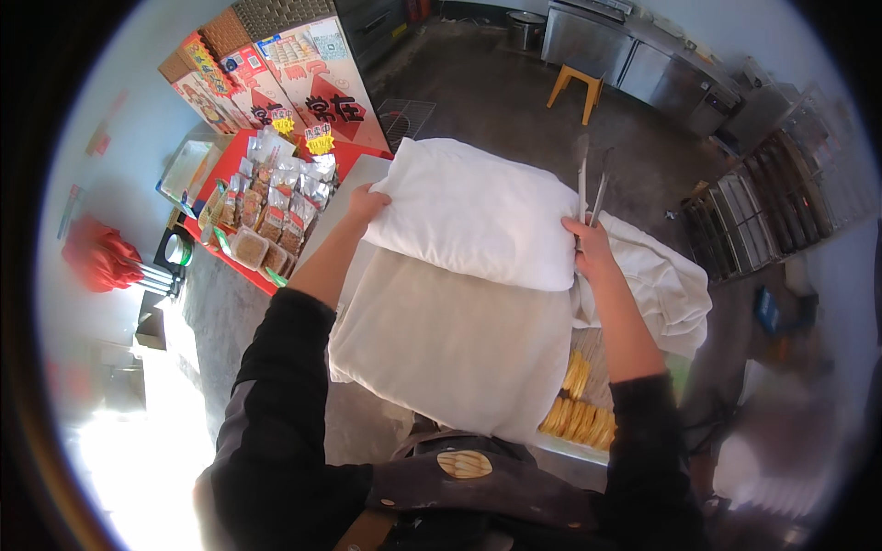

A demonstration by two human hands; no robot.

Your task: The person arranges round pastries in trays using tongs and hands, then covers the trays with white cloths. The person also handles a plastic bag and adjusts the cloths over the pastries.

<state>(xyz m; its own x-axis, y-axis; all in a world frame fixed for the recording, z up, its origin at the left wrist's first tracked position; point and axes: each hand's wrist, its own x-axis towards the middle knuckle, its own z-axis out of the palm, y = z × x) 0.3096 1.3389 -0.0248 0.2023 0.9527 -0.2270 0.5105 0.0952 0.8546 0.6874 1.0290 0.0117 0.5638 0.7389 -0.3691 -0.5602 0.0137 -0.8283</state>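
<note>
"Over the beige padded layer (450,340), where was the white padded cloth (473,211), and what held it?"

"It lay across the far part of that layer, near the middle of the view. The left grip (367,203) pinched its left edge; the right grip (593,246) pinched its right edge and also held metal tongs (582,188), their arms spread and pointing away."

"What did handling it well call for, in your judgement?"

"An even pull from both sides, so the thick cloth wouldn't bunch. The tongs were the awkward part: their arms needed to point clear of the fabric, or they could have snagged it."

"Anything nearby worth minding?"

"Golden food pieces (579,422) lay uncovered at the lower right, just beside the beige layer, so a dragging hem might have brushed them. A crumpled cloth (648,275) lay near the right grip, too."
</note>
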